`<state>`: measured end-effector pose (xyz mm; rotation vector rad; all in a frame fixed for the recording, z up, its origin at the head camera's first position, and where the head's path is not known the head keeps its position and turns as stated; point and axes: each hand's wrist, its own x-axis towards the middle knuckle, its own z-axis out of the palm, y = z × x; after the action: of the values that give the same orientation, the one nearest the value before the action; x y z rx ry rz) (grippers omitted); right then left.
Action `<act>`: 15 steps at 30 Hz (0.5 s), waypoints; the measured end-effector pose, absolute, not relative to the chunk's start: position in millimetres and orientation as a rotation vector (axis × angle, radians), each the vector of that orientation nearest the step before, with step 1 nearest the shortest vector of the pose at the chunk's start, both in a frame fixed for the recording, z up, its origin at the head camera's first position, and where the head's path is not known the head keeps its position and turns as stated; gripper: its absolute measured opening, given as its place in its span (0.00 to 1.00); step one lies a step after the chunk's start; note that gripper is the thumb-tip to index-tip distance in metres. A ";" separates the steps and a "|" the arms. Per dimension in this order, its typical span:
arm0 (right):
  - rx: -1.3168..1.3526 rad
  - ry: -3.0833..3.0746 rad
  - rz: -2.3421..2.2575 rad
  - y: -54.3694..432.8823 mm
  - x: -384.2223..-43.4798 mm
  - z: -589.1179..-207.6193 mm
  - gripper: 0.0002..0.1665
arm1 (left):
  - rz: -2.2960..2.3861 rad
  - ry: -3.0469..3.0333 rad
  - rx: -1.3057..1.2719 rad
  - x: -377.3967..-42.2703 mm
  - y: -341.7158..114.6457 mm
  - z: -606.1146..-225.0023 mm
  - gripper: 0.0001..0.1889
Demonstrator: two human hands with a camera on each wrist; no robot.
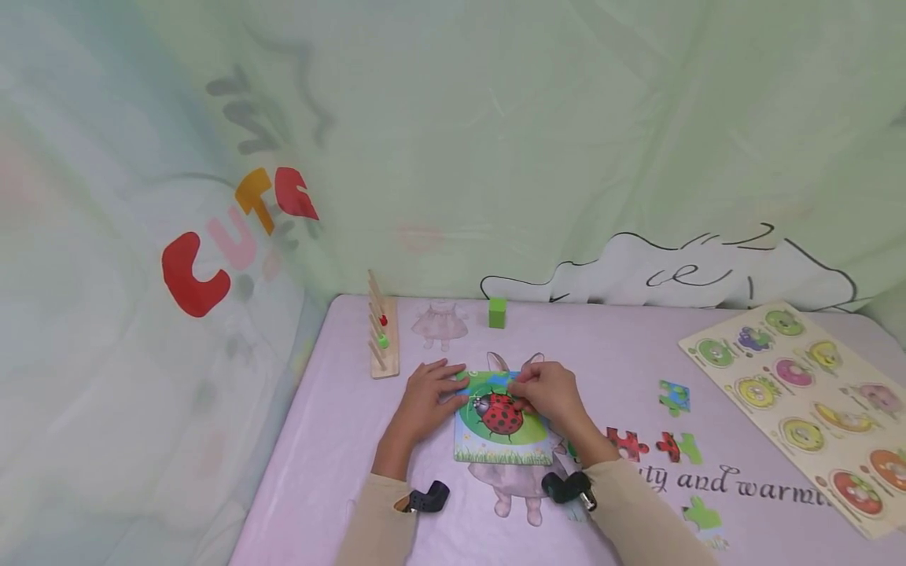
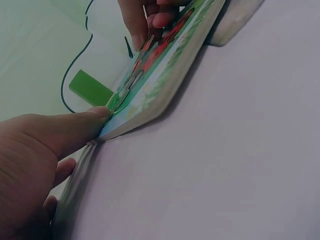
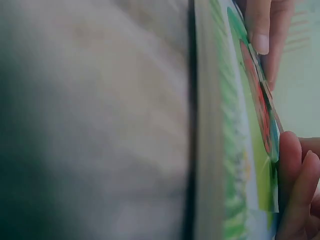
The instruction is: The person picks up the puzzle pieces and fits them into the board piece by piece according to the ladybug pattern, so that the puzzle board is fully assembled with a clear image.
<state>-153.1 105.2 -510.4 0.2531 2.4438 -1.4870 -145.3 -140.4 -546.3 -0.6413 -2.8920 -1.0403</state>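
A square ladybug jigsaw puzzle (image 1: 502,456) lies in its tray on the table in front of me. My left hand (image 1: 425,401) rests at its left side with fingers extended, the thumb on the board's edge in the left wrist view. At the puzzle's upper right, my right hand (image 1: 555,391) bends its fingers and pinches a puzzle piece (image 2: 146,49) over the ladybug picture. Part of that piece is hidden by the fingers. In the right wrist view, fingertips of both hands touch the puzzle's picture side (image 3: 257,115).
Several loose puzzle pieces (image 1: 627,444) lie to the right, a blue-green piece (image 1: 675,398) among them. A wooden fruit board (image 1: 767,393) covers the table's right side. Farther back stand a wooden peg rack (image 1: 385,362) with small beads and a green block (image 1: 498,313).
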 end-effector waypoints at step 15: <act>0.163 2.583 -1.143 104.7 -166.3 -495.0 0.14 | -1.082 -2.882 -0.618 -145.1 -136.5 -544.5 0.18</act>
<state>-166.3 104.7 -495.0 0.1635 2.5831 -1.1433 -145.1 -136.5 -544.5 -0.6176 -2.8821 -1.0821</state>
